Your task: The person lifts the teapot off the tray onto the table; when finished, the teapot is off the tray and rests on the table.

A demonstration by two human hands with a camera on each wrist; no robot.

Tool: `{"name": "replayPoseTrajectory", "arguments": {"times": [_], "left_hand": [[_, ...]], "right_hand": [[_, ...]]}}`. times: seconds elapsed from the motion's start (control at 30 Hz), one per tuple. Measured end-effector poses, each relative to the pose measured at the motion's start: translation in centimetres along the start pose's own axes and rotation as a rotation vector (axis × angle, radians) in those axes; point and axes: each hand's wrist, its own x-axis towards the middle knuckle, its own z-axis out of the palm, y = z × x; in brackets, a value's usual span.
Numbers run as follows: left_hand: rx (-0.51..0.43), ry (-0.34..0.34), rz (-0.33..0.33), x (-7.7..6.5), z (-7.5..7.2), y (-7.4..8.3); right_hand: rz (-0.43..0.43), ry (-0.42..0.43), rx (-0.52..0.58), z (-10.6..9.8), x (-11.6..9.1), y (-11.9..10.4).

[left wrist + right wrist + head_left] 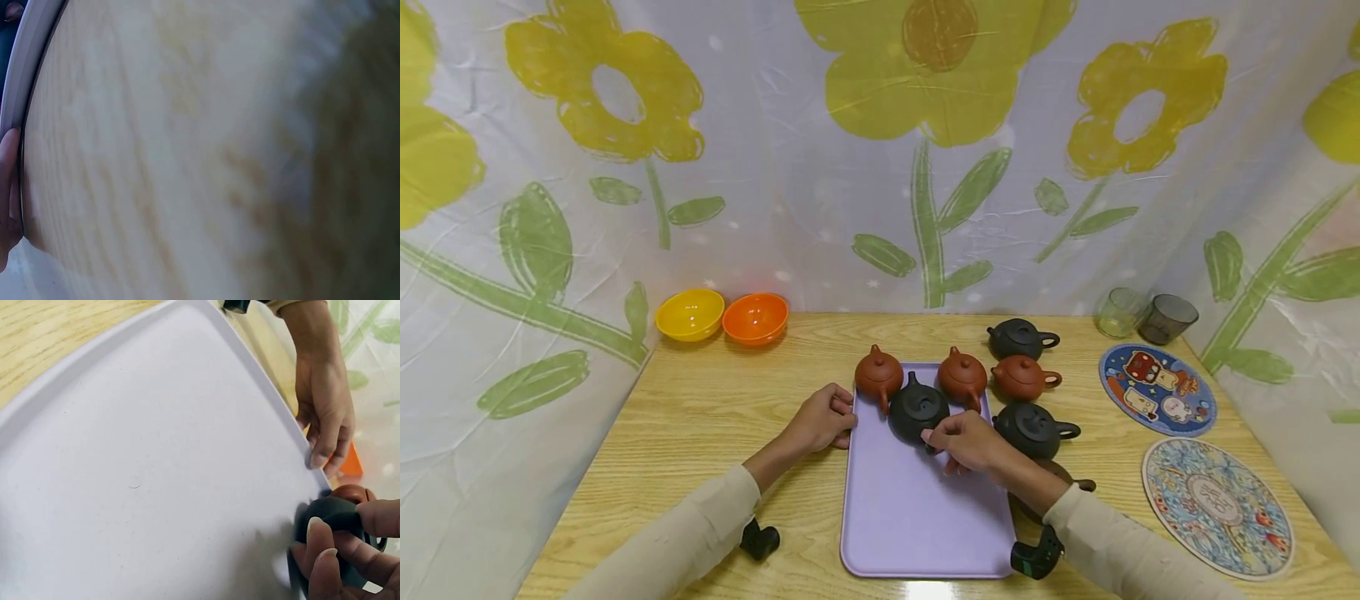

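Observation:
My right hand (972,442) pinches the handle of a black teapot (916,408) at the upper part of the lilac tray (917,517). In the right wrist view, fingers and thumb close round that dark handle (344,520). My left hand (822,421) holds the tray's left rim, with its fingertips at the edge. Two reddish-brown teapots flank the black one: the left teapot (878,373) sits at the tray's upper left corner, the right teapot (961,375) near its upper right corner. The left wrist view is mostly blurred tabletop, with fingers (9,187) against the tray rim.
Right of the tray stand a black teapot (1018,340), a reddish-brown one (1021,377), another black one (1030,429) and a brown one (1051,468) partly behind my forearm. Yellow (691,317) and orange (756,320) bowls, two cups (1167,321) and two round mats (1219,508) lie farther out.

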Motion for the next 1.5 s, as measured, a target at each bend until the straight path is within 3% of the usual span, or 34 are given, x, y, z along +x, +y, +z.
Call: {"name": "replayPoseTrajectory", "arguments": {"times": [0.73,1.5], "left_hand": [[0.003,-0.002,-0.008,-0.1,0.0,0.2],[0.000,-0.009,-0.010,0.1,0.0,0.0]], "right_hand": [[0.036,0.048,0.089,-1.5,-0.8,0.7],[-0.107,-0.058,0.066,-6.5,-3.9,0.7]]}}
